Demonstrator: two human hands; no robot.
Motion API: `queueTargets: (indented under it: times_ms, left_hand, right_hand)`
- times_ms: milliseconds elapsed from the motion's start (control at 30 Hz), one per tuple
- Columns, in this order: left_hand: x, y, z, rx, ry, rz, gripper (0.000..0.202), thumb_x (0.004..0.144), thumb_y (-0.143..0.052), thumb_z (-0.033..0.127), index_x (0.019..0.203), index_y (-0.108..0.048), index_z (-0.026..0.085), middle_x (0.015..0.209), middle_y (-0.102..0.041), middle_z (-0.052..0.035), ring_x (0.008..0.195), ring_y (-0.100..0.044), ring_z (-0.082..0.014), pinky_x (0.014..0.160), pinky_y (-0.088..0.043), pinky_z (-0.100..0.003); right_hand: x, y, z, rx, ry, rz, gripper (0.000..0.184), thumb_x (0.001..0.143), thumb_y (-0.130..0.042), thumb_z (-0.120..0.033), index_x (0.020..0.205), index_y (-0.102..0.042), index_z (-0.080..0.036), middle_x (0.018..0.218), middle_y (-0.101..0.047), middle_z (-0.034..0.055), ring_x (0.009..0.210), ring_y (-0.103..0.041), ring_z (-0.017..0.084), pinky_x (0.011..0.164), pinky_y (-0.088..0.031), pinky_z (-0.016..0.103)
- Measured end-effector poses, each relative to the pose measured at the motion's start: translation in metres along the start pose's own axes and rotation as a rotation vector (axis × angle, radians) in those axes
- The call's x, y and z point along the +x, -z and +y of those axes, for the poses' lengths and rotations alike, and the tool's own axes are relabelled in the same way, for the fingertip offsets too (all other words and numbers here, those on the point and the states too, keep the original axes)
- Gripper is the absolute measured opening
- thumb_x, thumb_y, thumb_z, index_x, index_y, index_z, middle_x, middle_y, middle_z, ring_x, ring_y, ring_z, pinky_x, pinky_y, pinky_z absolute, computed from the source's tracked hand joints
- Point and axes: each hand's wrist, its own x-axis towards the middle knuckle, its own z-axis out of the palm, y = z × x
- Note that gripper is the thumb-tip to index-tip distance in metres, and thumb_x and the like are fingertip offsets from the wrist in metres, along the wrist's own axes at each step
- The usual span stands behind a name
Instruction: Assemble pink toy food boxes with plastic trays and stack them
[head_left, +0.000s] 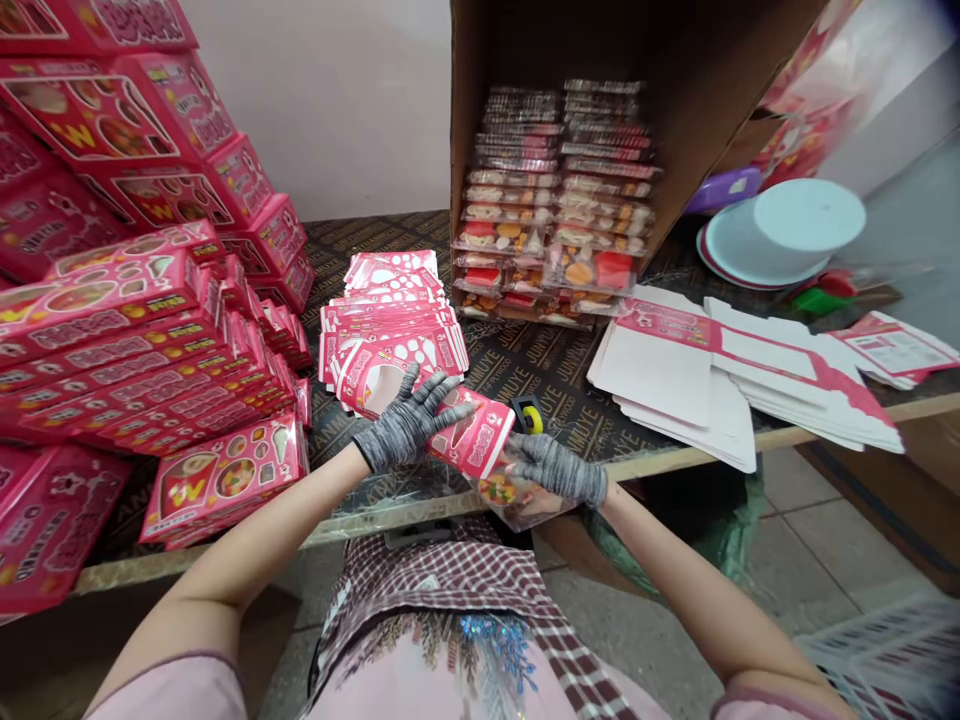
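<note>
The left hand (409,425) wore a grey knitted glove. Its fingers were spread wide over the top face of one pink carton (480,445) and held it, but the thumb was hidden. The right hand (556,468), in the same kind of glove, was curled closed around the end of one clear plastic pack (506,497). This pack had small coloured pieces inside, and it stood at the open end of the carton. Carton and pack were in the lower middle of the frame, above the near edge of the table (540,365). The table had a dark surface with pale printed letters.

Just behind the right hand lay one small yellow and black object (529,415). Above the hands, in the middle of the frame, was a pile of flat pink cartons (394,310) with glossy print and rounded window holes. The left side was filled with many closed pink boxes (112,330), rectangular and shiny, too many to count. At the upper middle, one brown cardboard box (465,120) lay on its side, with shiny clear packs (559,200) in two columns inside. To the right lay a fan of flat white card sheets (675,370) with pink edges. Further up on the right were round pale plates (780,235), smooth, at least two, and one purple piece (724,188).
</note>
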Motion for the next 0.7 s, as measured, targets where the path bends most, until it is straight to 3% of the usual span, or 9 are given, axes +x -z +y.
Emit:
queueTargets:
  times_ms: [100,167,233,333,433,567,633,700]
  left_hand:
    - [-0.006,-0.005,0.017,-0.066,-0.081,-0.018,0.071,0.085,-0.061,0.024,0.151,-0.04,0.04,0.167,-0.025,-0.0079,0.153,-0.022,-0.0387,0.119,0.002,-0.071]
    - [-0.011,-0.008,0.022,-0.087,-0.107,-0.021,0.069,0.086,-0.061,0.027,0.151,-0.042,0.04,0.166,-0.028,-0.0076,0.152,-0.023,-0.0383,0.121,-0.001,-0.068]
    - [-0.017,-0.01,0.018,-0.071,-0.066,0.0,0.072,0.084,-0.063,0.031,0.152,-0.041,0.038,0.166,-0.028,-0.009,0.152,-0.022,-0.0396,0.12,0.001,-0.068]
    - [-0.021,-0.011,0.006,-0.046,0.084,0.071,0.086,0.075,-0.072,0.044,0.154,-0.039,0.033,0.165,-0.028,-0.013,0.15,-0.022,-0.046,0.117,0.007,-0.071]
    - [-0.015,-0.013,0.007,-0.059,0.143,0.105,0.097,0.067,-0.078,0.048,0.154,-0.039,0.03,0.163,-0.028,-0.015,0.148,-0.021,-0.0496,0.116,0.009,-0.072]
    - [-0.002,-0.017,0.021,-0.165,0.12,0.116,0.093,0.066,-0.078,0.043,0.152,-0.043,0.027,0.163,-0.03,-0.0152,0.15,-0.022,-0.0457,0.119,0.009,-0.067]
    - [-0.001,-0.016,0.024,-0.355,0.217,0.201,0.102,0.059,-0.082,0.051,0.15,-0.045,0.023,0.162,-0.031,-0.0157,0.15,-0.021,-0.0463,0.121,0.008,-0.064]
    - [-0.004,-0.013,0.025,-0.751,0.276,0.321,0.112,0.051,-0.085,0.058,0.149,-0.046,0.021,0.161,-0.034,-0.0145,0.15,-0.02,-0.0459,0.124,0.0,-0.062]
  right_hand:
    - [0.013,0.008,0.0,0.323,-0.077,-0.201,0.042,0.074,-0.076,-0.054,0.097,-0.078,-0.019,0.091,-0.078,0.0056,0.086,-0.072,0.024,0.09,-0.058,0.042]
    - [0.017,0.023,0.003,0.43,-0.141,-0.264,0.044,0.067,-0.083,-0.051,0.095,-0.078,-0.018,0.088,-0.078,0.004,0.084,-0.072,0.022,0.09,-0.057,0.039]
    - [0.013,0.04,0.007,0.45,-0.2,-0.237,0.05,0.06,-0.088,-0.044,0.101,-0.077,-0.017,0.093,-0.077,0.0041,0.087,-0.072,0.021,0.088,-0.057,0.036]
    - [0.002,0.054,0.011,0.485,-0.275,-0.118,0.074,0.06,-0.089,-0.035,0.129,-0.066,-0.019,0.104,-0.076,0.0061,0.079,-0.07,0.017,0.072,-0.059,0.029]
    - [0.006,0.036,0.009,0.589,-0.255,0.02,0.087,0.068,-0.084,-0.035,0.146,-0.049,-0.022,0.101,-0.075,0.0048,0.061,-0.064,0.011,0.056,-0.056,0.024]
    - [0.029,-0.007,0.006,0.633,-0.145,0.208,0.093,0.066,-0.085,-0.037,0.149,-0.046,-0.023,0.1,-0.075,0.0029,0.077,-0.069,0.017,0.072,-0.06,0.03]
    - [0.037,-0.02,0.008,0.648,-0.147,0.311,0.092,0.071,-0.081,-0.044,0.152,-0.041,-0.025,0.097,-0.074,0.0017,0.08,-0.07,0.017,0.075,-0.06,0.031]
    - [0.04,-0.03,0.01,0.66,-0.124,0.357,0.092,0.072,-0.08,-0.05,0.152,-0.041,-0.026,0.103,-0.074,0.0026,0.089,-0.071,0.018,0.083,-0.059,0.033]
